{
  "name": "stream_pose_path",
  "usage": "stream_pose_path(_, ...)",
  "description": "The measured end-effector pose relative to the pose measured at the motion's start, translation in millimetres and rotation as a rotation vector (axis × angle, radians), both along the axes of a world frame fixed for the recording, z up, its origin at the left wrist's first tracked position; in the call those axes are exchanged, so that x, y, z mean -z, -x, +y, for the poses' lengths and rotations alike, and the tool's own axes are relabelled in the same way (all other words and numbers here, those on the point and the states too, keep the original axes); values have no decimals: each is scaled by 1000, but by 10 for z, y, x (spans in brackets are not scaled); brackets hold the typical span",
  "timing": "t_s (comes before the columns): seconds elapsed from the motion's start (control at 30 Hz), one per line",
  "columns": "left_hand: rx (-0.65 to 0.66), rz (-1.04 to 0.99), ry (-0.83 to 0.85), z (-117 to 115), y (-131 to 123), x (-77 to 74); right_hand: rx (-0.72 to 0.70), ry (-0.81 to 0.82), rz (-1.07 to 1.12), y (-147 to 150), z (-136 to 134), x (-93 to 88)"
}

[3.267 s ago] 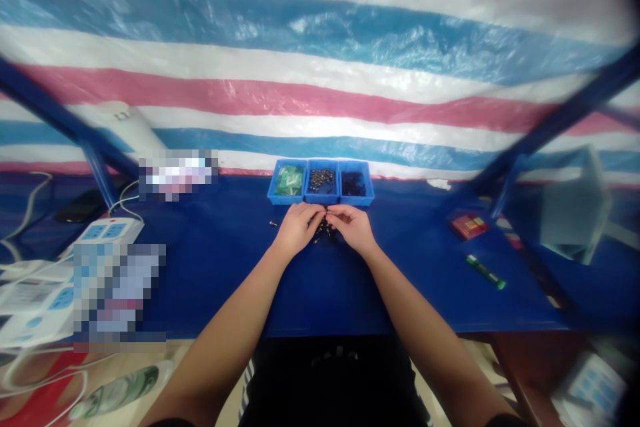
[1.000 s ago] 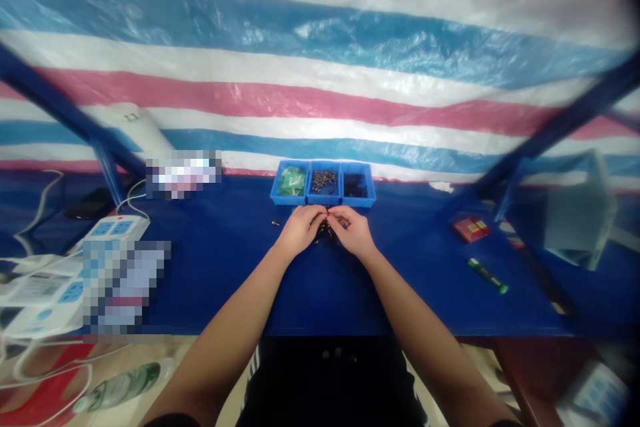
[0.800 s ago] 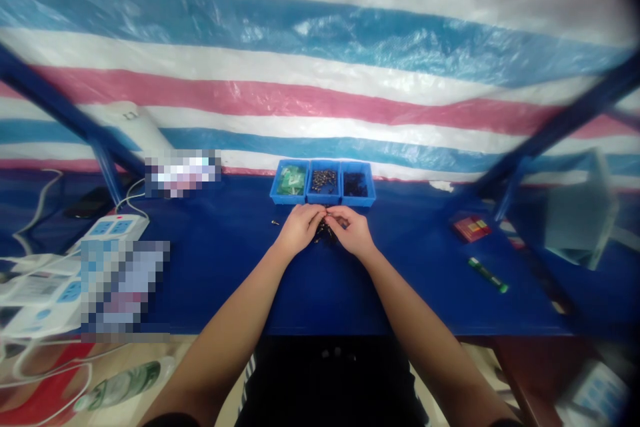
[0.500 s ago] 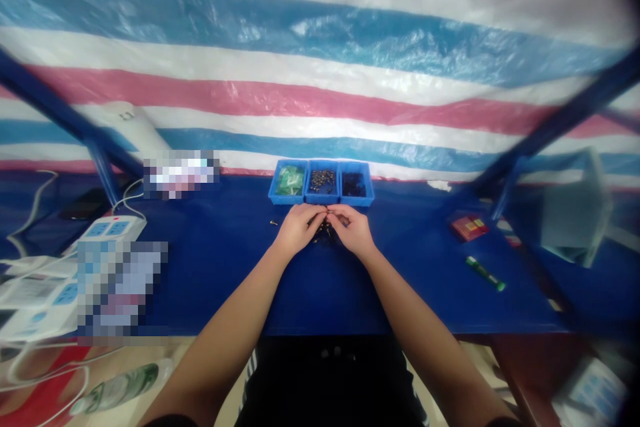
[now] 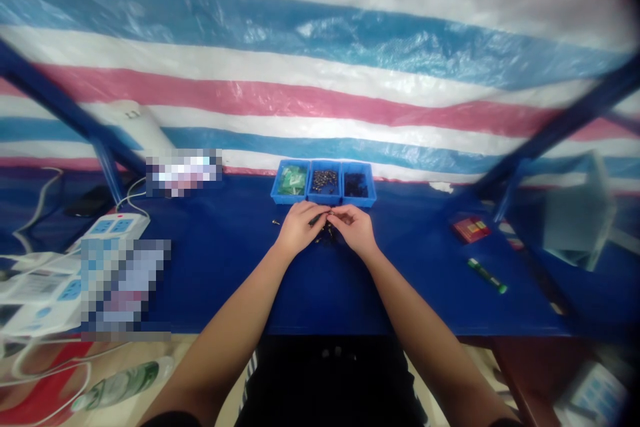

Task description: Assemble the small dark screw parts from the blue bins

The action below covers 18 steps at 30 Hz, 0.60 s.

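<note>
My left hand (image 5: 299,227) and my right hand (image 5: 356,228) meet at the fingertips, just in front of the three joined blue bins. Both are closed in a pinch around something too small to make out. Below the fingers lies a small pile of black and brass-coloured parts (image 5: 329,234), partly covered by the hands. The left bin (image 5: 287,200) holds green pieces (image 5: 293,180). In the middle bin are many small brass-coloured metal parts (image 5: 325,181), and the right bin holds small black parts (image 5: 355,184). One loose brass-coloured part (image 5: 276,222) lies left of my left hand.
On the blue table (image 5: 215,267), a white power strip (image 5: 107,227) with cables is at the left. A red box (image 5: 471,229) and a green tube (image 5: 487,275) lie to the right. Blue frame bars slope at both sides before a striped sheet (image 5: 300,100).
The view has shifted very slightly. My fingers have moved a little against each other, with a dark gap or piece now showing by the left thumb. Both hands stay at the same spot.
</note>
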State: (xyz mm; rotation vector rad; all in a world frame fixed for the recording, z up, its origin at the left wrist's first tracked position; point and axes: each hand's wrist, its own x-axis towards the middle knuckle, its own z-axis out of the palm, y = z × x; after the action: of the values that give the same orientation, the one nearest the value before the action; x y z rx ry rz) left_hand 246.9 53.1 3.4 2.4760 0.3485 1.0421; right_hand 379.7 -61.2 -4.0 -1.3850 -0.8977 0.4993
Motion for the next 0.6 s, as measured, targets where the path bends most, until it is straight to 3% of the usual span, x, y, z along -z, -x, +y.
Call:
stream_pose_path(0.47, 57, -5, 17, -2, -6, 17, 10, -17, 59, 33, -15, -83)
stream_pose_path(0.6, 48, -13, 29, 8, -3, 14, -45, -57, 27, 39, -11, -73)
